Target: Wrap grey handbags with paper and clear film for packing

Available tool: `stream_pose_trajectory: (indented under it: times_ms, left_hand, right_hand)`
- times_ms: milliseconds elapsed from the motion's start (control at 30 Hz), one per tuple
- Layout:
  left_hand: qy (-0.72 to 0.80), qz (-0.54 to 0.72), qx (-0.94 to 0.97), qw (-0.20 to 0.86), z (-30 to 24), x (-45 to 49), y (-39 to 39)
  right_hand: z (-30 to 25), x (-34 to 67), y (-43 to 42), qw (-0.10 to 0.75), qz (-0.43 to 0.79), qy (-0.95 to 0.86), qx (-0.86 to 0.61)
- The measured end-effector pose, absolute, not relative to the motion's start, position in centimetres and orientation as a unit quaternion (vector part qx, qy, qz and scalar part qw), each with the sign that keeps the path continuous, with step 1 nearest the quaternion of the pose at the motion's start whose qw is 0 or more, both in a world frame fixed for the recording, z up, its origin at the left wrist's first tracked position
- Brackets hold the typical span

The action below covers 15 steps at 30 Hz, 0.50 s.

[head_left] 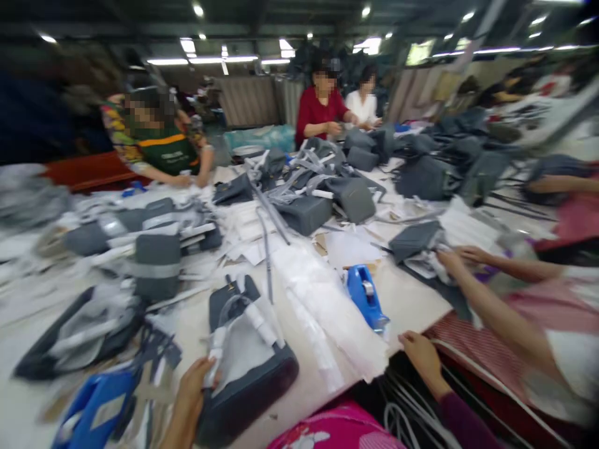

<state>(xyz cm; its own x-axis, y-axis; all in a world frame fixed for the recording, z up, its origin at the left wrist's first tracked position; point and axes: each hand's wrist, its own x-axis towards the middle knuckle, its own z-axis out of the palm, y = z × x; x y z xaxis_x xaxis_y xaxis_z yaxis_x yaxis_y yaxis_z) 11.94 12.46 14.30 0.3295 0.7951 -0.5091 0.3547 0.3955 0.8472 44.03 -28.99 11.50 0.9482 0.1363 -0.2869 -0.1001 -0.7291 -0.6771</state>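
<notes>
A dark grey handbag (pixel 248 390) lies on the table in front of me, with white paper and clear wrapping around its strap and hardware. My left hand (pixel 194 380) grips the left side of this bag, its fingers at the wrapping. My right hand (pixel 421 355), below a purple sleeve, is at the table's front edge with its fingers curled together. Whatever it may hold is too blurred to make out. Nearest to that hand are a blue tape dispenser (pixel 365 299) and a stack of white wrapping sheets (pixel 322 305).
A second blue tape dispenser (pixel 96 408) stands at the lower left. Several grey bags (pixel 304 212) and loose straps cover the table's middle. At the right, a co-worker's hands (pixel 452 262) handle another bag (pixel 414 240). White cords (pixel 412 408) hang below the edge. Other people work across the table.
</notes>
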Motion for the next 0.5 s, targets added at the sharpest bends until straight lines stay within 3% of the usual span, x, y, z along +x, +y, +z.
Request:
stream_pose_trajectory:
  times_ms: [67,200,300,500]
  left_hand:
    - [0.515,0.187,0.521,0.654,14.1,11.6,12.1]
    - [0.537,0.246,0.485,0.645,11.8,10.7,12.7]
    - [0.533,0.263,0.477,0.648,10.2,10.1,12.9]
    - [0.525,0.269,0.492,0.641,9.4,9.7,12.6]
  right_hand:
    - [11.9,43.7,-26.6,0.416,0.213,0.006,-0.884]
    - [14.4,38.9,-14.1,0.537,0.453,-0.111,-0.703]
    - [16.7,31.7,-2.9,0.482,0.543,-0.238,-0.645]
    - [15.2,23.3,10.6,0.316,0.531,-0.386,-0.684]
